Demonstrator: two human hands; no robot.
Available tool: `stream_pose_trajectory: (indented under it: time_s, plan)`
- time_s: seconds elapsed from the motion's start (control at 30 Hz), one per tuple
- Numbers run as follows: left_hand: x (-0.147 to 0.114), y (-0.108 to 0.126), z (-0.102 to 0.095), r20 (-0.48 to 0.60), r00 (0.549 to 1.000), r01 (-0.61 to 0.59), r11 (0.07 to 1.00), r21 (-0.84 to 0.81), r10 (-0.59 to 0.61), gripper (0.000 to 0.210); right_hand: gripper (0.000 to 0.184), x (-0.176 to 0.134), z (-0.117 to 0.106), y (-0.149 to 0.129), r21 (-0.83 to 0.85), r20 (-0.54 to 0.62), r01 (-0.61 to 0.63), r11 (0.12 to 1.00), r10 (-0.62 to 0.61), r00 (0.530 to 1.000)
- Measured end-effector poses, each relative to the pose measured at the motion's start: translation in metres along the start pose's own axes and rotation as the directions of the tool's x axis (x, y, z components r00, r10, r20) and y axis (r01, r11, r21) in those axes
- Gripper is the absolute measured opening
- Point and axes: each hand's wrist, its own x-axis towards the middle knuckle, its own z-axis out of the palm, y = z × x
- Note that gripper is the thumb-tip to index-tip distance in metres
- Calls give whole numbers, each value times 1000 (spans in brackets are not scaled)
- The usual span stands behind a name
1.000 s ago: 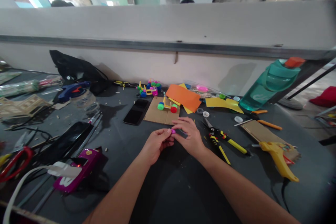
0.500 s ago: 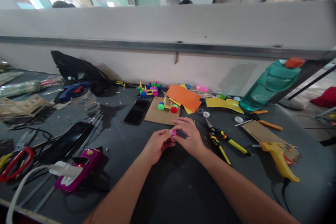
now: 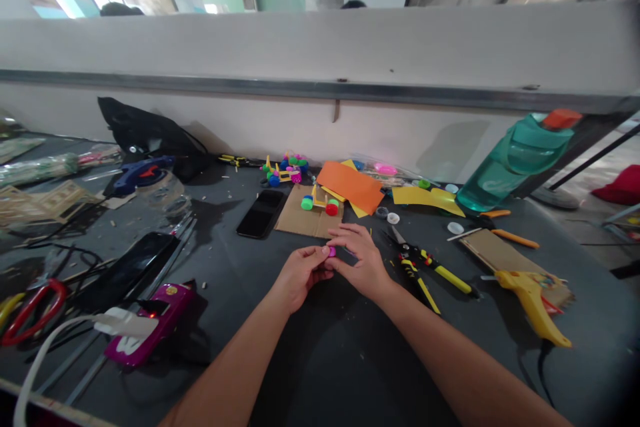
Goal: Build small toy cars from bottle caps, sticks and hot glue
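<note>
My left hand (image 3: 303,275) pinches a small pink cap (image 3: 332,252) between thumb and fingers, above the dark tabletop. From the other side, my right hand (image 3: 363,260) closes its thumb and index finger on the same cap, its other fingers stretched out over it. Much of the cap is hidden by the fingers. Just beyond them, a small stick-built toy car (image 3: 320,201) with green and red wheels rests on a piece of cardboard (image 3: 300,221). Wire strippers (image 3: 425,267) with black and yellow handles lie to the right of my right hand.
A black phone (image 3: 261,213) lies left of the cardboard. Orange paper (image 3: 353,185) and several caps are behind. At right are a yellow glue gun (image 3: 531,297), orange-handled pliers (image 3: 515,238) and a teal bottle (image 3: 515,163). A purple power strip (image 3: 155,327) with cables stands at left.
</note>
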Motion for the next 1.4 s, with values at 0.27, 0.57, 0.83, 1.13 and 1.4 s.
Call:
stream_pose_trajectory:
  time_s: [0.27,0.57,0.83,1.13,1.4]
  plan:
    - [2,0,0,7,1000,-11,1000,-6,11,22,10,-2,8,2,-14,-35,-47,999,46,998]
    - [6,0,-7,90,996,24,999,-21,-22,20,14,-5,9,6,7,-5,43,999,-43,999]
    - [5,1,-5,99,995,11,1000,-3,-11,19,12,-3,9,10,-43,-36,9,999,-10,999]
    - [4,3,-4,132,990,42,999,17,-44,19,11,-4,7,10,-49,-3,-18,999,18,1000]
    - [6,2,-4,62,998,32,999,-10,-32,18,15,-2,5,12,-51,-30,-3,999,2,1000]
